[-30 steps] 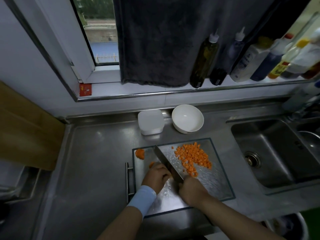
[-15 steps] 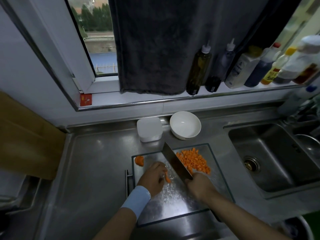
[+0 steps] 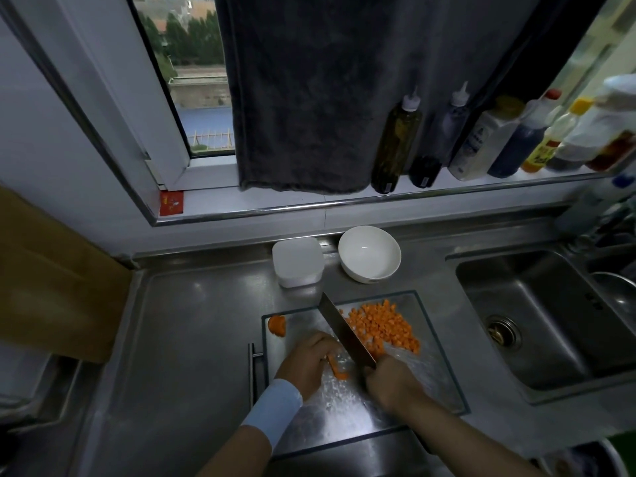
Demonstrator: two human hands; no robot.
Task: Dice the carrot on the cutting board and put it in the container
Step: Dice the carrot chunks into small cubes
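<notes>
A glass cutting board (image 3: 432,366) lies on the steel counter. A heap of diced carrot (image 3: 382,327) covers its far right part. My left hand (image 3: 309,361) holds down a carrot strip (image 3: 335,368) with curled fingers. My right hand (image 3: 390,382) grips the handle of a cleaver (image 3: 344,328), whose blade slants between the strip and the dice. A carrot end piece (image 3: 277,326) sits at the board's far left corner. Behind the board stand a white lidded container (image 3: 297,261) and a white bowl (image 3: 370,253).
A sink (image 3: 543,318) lies to the right. Several sauce bottles (image 3: 481,139) line the window ledge under a hanging dark towel (image 3: 309,98). A wooden board (image 3: 51,280) leans at the left. A drawer handle (image 3: 252,373) runs beside the cutting board.
The cleaver lifted off the board and swung toward the diced heap, then came back down beside the strip. The view tilted upward. My left hand stays on the carrot strip.
</notes>
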